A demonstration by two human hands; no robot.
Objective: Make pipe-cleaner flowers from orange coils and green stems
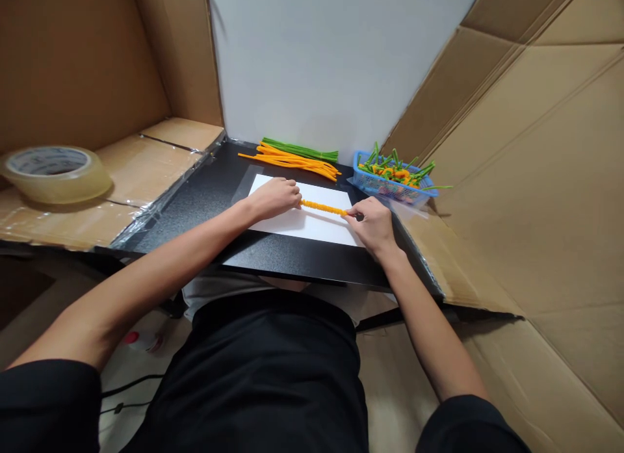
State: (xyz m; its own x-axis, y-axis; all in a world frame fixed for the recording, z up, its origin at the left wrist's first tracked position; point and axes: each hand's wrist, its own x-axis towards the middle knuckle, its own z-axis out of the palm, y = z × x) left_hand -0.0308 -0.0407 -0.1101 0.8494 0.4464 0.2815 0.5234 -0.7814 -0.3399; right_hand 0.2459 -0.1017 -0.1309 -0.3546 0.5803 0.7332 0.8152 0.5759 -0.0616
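1. Head view, edges and room: black speckled tabletop (195, 206), front edge just below both hands, with open surface left of the left hand and only a narrow strip toward the body. Tan cardboard panels (511, 180) along the far right, beyond the right hand.
2. Writing: clear packing-tape roll (56, 173) on cardboard, far left of the left hand, print on its core too blurred to read.
3. Between the hands, thin orange fuzzy chenille stem (324, 208), straight and flat across a white paper sheet (312, 229). Left hand (275, 199) touching its left end, grip hidden, so clamped or not cannot be told. Right hand (371, 225) pinched on its right end. Hands apart, bridged by the stem.
4. Just beyond the left hand, loose orange chenille bundle (292, 160) and green chenille bundle (302, 151), side by side on the tabletop. Beyond the right hand, blue plastic basket (370, 180) of mixed stems.
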